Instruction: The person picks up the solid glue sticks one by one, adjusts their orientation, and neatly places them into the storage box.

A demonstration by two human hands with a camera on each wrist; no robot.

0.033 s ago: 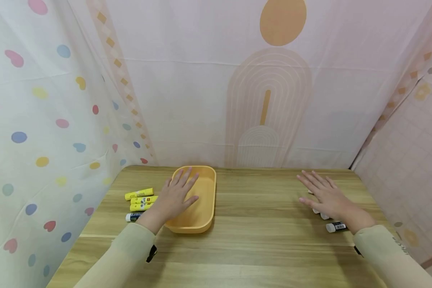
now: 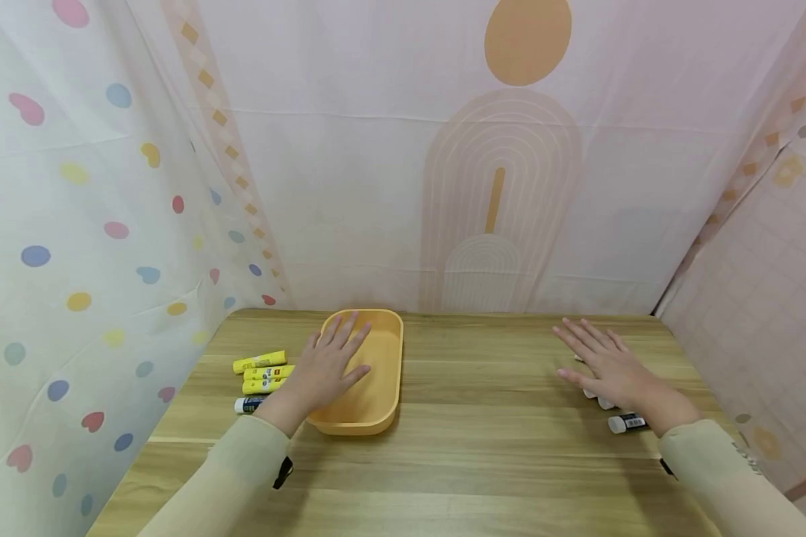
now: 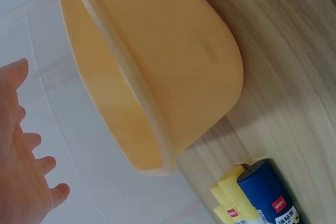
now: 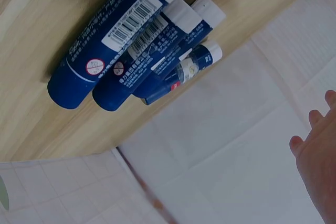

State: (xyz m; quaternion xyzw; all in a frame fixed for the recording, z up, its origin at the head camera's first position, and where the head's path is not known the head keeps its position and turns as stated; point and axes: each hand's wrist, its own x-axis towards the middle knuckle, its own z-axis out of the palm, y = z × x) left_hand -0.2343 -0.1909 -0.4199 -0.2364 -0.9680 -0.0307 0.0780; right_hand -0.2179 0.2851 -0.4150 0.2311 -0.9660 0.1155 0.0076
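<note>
My left hand [image 2: 327, 371] is held palm down with fingers spread over the yellow-orange plastic basin [image 2: 384, 377], hiding part of it. In the left wrist view, the fingers stand apart from the basin's rim. Left of this hand lie three yellow glue sticks [image 2: 260, 362] and a dark blue glue stick [image 2: 248, 404], partly covered by the hand and wrist. My right hand [image 2: 614, 374] hovers flat, fingers extended, above several dark blue glue sticks with white caps [image 4: 131, 22]. From the head view it hides most of them. Neither hand holds anything.
A wooden table [image 2: 483, 418] carries everything. Its back edge meets a hanging pale curtain [image 2: 349, 186]. Dotted cloth [image 2: 87, 276] hangs along the left side and a checked cloth [image 2: 779, 298] along the right.
</note>
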